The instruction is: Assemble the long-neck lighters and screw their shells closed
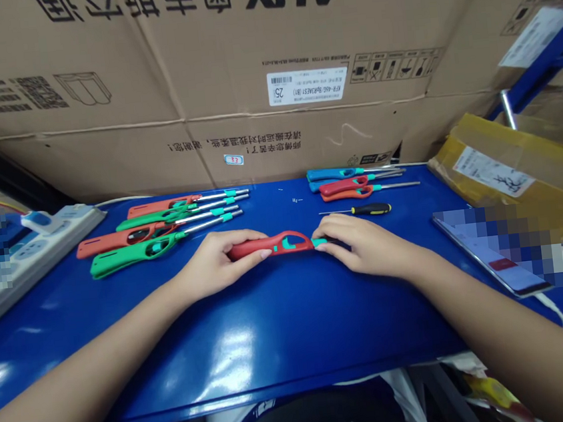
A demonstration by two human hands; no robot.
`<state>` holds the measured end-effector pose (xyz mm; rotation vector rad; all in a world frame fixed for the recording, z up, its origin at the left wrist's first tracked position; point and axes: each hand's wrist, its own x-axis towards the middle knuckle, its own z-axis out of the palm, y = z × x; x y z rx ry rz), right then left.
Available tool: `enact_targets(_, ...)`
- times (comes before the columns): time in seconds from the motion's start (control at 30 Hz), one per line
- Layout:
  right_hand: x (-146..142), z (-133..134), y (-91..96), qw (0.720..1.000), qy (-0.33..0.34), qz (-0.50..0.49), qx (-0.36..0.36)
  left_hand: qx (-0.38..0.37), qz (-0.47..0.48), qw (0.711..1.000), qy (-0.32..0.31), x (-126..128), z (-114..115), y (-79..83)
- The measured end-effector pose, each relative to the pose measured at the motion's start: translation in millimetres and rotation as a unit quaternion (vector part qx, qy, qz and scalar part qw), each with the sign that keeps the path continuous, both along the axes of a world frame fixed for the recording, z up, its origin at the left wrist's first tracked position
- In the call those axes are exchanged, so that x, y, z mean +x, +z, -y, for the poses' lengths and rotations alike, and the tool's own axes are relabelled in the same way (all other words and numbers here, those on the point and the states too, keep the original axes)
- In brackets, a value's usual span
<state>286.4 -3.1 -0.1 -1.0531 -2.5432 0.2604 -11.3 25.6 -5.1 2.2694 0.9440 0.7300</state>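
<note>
"What's nearest on the glossy blue tabletop (236, 350)?"

"The two hands, with a red plastic gas lighter with a turquoise trigger (271, 242) level between them, above the middle. The left hand (221, 261) wraps its rear, thumb along the side; the right hand (360, 243) pinches around the turquoise collar (319, 241) at its front."

"Is the metal tube on?"

"I can't tell; the right fingers cover that end."

"What could go wrong?"

"If the hands pull or twist unevenly, the collar could slip or skew. A thumb sliding onto the trigger might press it."

"And beyond?"

"The flat, lit smartphone (492, 252) sits off the right forearm, so a swinging elbow might knock it. Just past the right fingers lies a black-and-yellow screwdriver (372, 209), easily nudged; its thin shaft could prick a knuckle."

"Further back?"

"Orange and green lighters (123, 239) left; blue, red and orange lighters (344, 185) right, bunched closely enough to shift if bumped."
</note>
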Motion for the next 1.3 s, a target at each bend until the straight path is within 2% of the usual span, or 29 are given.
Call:
enact_targets(0.07,-0.2,-0.1,0.5,1.000,-0.009,-0.001,0.000,0.009,0.016,1.000,0.006,-0.5,0.1,0.6)
enact_targets(0.27,-5.5,2.4,-5.0,0.996,-0.042,0.080,0.002,-0.007,0.036,0.999,0.030,-0.8,-0.1,-5.3)
enact_targets(0.37,-6.1,3.4,-9.0,0.996,-0.050,0.071,-0.001,-0.004,0.047,0.999,0.025,1.6,2.2,-9.2)
enact_targets(0.63,-1.9,2.6,-10.0,0.999,-0.038,0.011,-0.005,0.082,0.051,0.995,-0.009,4.6,8.2,-9.4)
enact_targets(0.73,-2.4,1.5,-11.6,1.000,-0.019,-0.010,0.000,0.048,0.053,0.997,0.004,4.3,8.1,-8.5)
enact_targets(0.87,-4.7,0.7,-15.6,0.999,-0.006,-0.027,0.018,-0.044,0.059,0.997,0.021,4.9,7.1,-7.0)
enact_targets(1.1,-6.2,0.1,-17.1,0.998,0.017,-0.017,0.054,-0.182,0.072,0.980,0.031,9.7,5.8,-4.9)
enact_targets(1.2,-5.6,-0.7,-17.2,0.998,0.018,-0.013,0.058,-0.169,0.067,0.983,0.035,10.3,5.5,-7.2)
enact_targets(1.3,-5.2,-1.6,-18.9,0.999,0.019,-0.011,0.045,-0.090,0.066,0.993,0.030,9.4,6.2,-12.1)
